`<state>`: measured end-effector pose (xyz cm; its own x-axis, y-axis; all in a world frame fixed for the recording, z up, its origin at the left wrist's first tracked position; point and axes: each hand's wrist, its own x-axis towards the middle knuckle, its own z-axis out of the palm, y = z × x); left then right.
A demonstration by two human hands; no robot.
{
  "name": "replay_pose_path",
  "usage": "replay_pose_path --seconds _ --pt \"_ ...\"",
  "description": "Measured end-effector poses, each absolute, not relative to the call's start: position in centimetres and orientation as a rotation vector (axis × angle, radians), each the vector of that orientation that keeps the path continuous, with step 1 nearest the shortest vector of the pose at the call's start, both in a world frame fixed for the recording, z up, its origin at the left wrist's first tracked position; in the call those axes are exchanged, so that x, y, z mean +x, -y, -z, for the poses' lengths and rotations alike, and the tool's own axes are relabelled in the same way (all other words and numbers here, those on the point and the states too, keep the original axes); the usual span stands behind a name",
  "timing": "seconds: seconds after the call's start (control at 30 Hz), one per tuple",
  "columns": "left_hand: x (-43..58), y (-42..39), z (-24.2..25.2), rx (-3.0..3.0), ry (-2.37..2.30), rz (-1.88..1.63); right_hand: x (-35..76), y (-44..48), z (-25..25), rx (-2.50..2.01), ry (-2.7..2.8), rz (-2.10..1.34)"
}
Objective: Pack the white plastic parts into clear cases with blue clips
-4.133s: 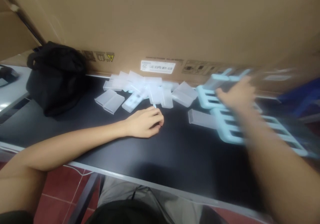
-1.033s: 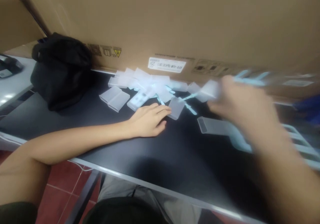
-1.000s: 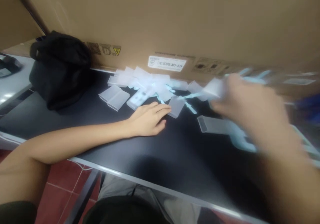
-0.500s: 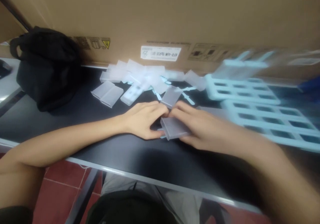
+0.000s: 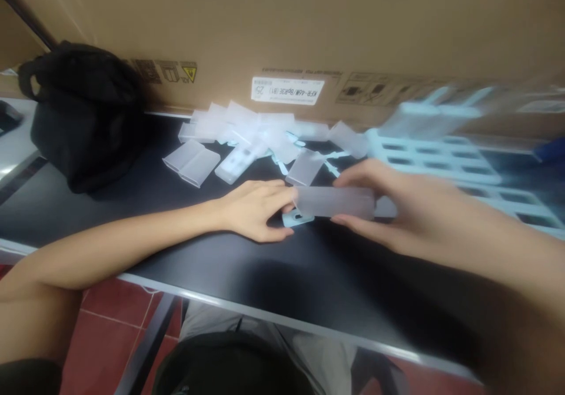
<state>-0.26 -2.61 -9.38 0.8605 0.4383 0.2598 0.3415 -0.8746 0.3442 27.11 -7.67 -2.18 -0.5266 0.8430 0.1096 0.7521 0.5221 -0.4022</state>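
My right hand [image 5: 384, 203] is closed round a frosted, translucent flat plastic sleeve [image 5: 333, 201], thumb on the near side and fingers on the far side. The sleeve lies lengthwise between my hands, its left end close to my left fingertips. My left hand [image 5: 256, 209] rests low over the table, fingers curled and thumb below them, at the left end of a small light-blue plastic piece [image 5: 299, 218] with a slot in it. Just beyond my hands lies another translucent sleeve [image 5: 305, 168]. Motion blurs my right hand somewhat.
Behind my hands is a pile of translucent sleeves [image 5: 241, 124] with light-blue pieces among them. Light-blue trays with rectangular openings [image 5: 435, 153] stand at the right. A black bag [image 5: 83, 118] sits at the left, and a large cardboard box [image 5: 220, 24] walls off the back.
My right hand has moved right, away from my left hand, with the sleeve in its grip. More of the light-blue piece now shows by my left fingers. My left hand has barely moved.
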Motion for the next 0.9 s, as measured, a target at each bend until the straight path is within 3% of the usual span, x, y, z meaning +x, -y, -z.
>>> replay_pose_path --seconds 0.3,0.9 --pt "-0.1 2.3 9.1 2.581 -0.733 -0.489 27.6 7.8 1.6 -1.326 2.433 -0.290" --pt "0.0 2.1 9.3 2.446 -0.732 -0.544 26.4 8.1 1.8 -1.191 2.485 -0.309"
